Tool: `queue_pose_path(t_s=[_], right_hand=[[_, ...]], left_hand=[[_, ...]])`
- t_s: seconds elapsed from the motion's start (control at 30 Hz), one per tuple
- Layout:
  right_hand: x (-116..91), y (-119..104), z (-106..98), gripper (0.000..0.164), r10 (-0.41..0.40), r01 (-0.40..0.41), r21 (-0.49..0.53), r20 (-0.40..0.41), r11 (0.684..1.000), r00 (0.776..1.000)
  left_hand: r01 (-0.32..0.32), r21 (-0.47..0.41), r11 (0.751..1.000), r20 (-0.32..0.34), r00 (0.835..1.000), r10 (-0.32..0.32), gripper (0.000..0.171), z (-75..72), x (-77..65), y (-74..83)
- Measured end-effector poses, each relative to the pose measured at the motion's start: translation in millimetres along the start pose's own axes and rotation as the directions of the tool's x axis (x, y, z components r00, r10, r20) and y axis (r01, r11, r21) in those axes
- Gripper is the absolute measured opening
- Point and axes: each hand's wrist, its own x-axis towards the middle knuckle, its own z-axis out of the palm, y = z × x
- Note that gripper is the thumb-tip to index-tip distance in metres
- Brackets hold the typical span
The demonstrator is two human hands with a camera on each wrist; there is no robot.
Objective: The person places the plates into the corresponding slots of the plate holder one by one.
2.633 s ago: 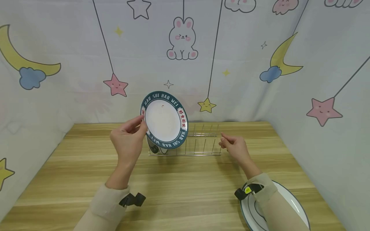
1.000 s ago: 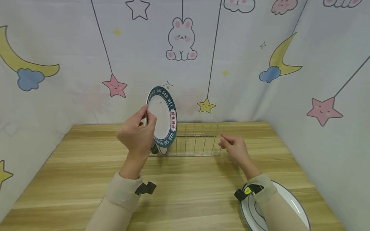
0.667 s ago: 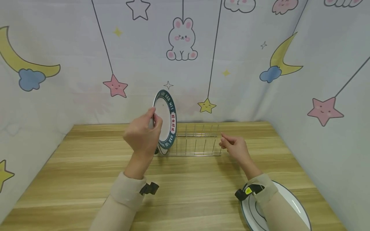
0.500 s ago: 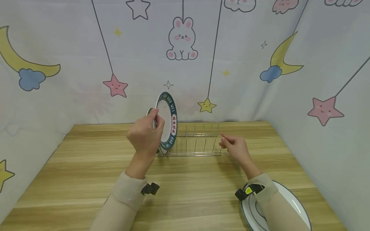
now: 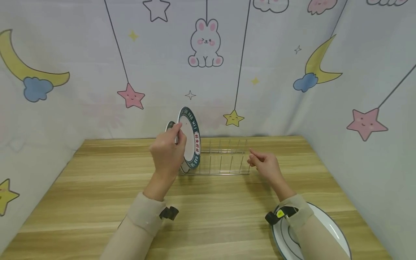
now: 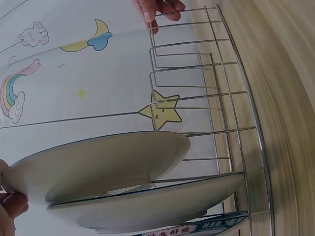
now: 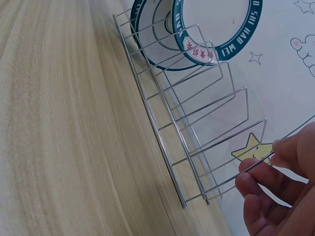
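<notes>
My left hand (image 5: 167,150) pinches the left edge of a white plate (image 5: 187,141) with a teal lettered rim. The plate stands nearly upright, tilted, at the left end of a wire dish rack (image 5: 214,174). In the left wrist view the held plate (image 6: 98,160) is beside another plate (image 6: 152,206) standing in the rack; a teal-rimmed plate (image 6: 197,227) shows past that one. Whether the held plate's lower edge touches the wires is unclear. My right hand (image 5: 264,166) pinches the end wire at the rack's right side, seen closely with the hand (image 7: 280,182) in the right wrist view.
A large white plate (image 5: 328,225) with a dark rim lies on the wooden table (image 5: 208,216) at front right, partly beneath my right forearm. Behind the table hangs a patterned curtain (image 5: 273,108). Several wire dividers run along the rack to the right of the plates.
My left hand has carried the plate right and turned it from facing me to nearly edge-on, then lowered it slightly toward the rack. My right hand has stayed on the rack's end.
</notes>
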Motion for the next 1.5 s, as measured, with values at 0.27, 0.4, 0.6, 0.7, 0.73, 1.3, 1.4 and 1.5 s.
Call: queue_pose_path(t_s=[0.27,0.4,0.6,0.7,0.73,1.3,1.4,1.5], right_hand=[[-1,3,1,0.036,0.007,-0.007,-0.003,0.006,1.0,1.0],[0,2,1,0.037,0.011,-0.011,-0.001,0.004,1.0,1.0],[0,2,1,0.037,0.011,-0.011,0.005,0.007,1.0,1.0],[1,2,0,0.037,0.005,-0.005,0.007,0.01,1.0,1.0],[1,2,0,0.037,0.006,-0.006,0.009,0.009,1.0,1.0],[2,0,0,0.036,0.009,-0.009,-0.002,-0.003,1.0,1.0],[2,0,1,0.036,0.009,-0.009,-0.008,-0.003,1.0,1.0],[2,1,1,0.036,0.005,-0.005,-0.011,-0.002,1.0,1.0]], left_hand=[[-0.027,-0.015,1.0,0.064,0.998,0.028,0.015,2.2,-5.7,3.0],[-0.034,-0.031,0.999,0.082,0.996,0.036,0.015,5.0,-9.7,3.3],[-0.008,-0.06,0.998,0.144,0.989,0.016,0.015,7.9,-20.4,1.7],[0.032,-0.085,0.996,0.171,0.985,-0.017,0.016,7.7,-22.2,1.1],[0.046,-0.095,0.994,0.179,0.983,-0.028,0.017,7.2,-22.0,1.0],[0.085,-0.104,0.991,0.351,0.935,-0.044,0.03,0.6,-22.5,0.9],[0.095,-0.099,0.991,0.374,0.926,-0.052,0.031,-0.9,-23.0,1.1],[0.096,-0.101,0.99,0.38,0.923,-0.051,0.032,-2.7,-24.0,1.8]])
